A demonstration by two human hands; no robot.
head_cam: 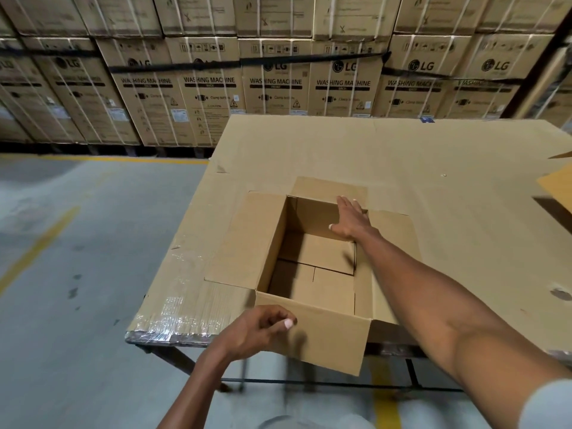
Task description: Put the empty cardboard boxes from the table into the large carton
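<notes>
Fig.: packing step, head view, read near to far.

Near: left hand [263, 328], fingers curled, thumb against the near flap of the large open brown cardboard carton [312, 329]; whether it truly pinches the flap edge or only rests there can't be told. Wrist bent, forearm rising from the bottom centre.

Mid: carton sits at the near edge of the table topped w/ flat brown cardboard sheet [402, 144], its near flap hanging over that edge, all four flaps folded out. Inside, small plain brown cardboard boxes [318, 255] lie flat on the carton floor: one at the far side, others nearer; exact count unclear.

Right hand [349, 216], fingers straight and together, palm down, holds nothing and lies at the carton's far right corner, touching the far wall or flap there. Arm reaches in long from the lower right, elbow nearly straight.

Technique (judgement): keep the near flap pinned down and the far flap pressed back so the mouth stays wide; seat each box flat and snug to its neighbour, leaving no wasted gap.

Far right edge: part of another brown cardboard piece [557, 184], cut off by the frame.

Far: wall of stacked strapped washing-machine cartons [278, 85] beyond the grey concrete floor [77, 243].
</notes>
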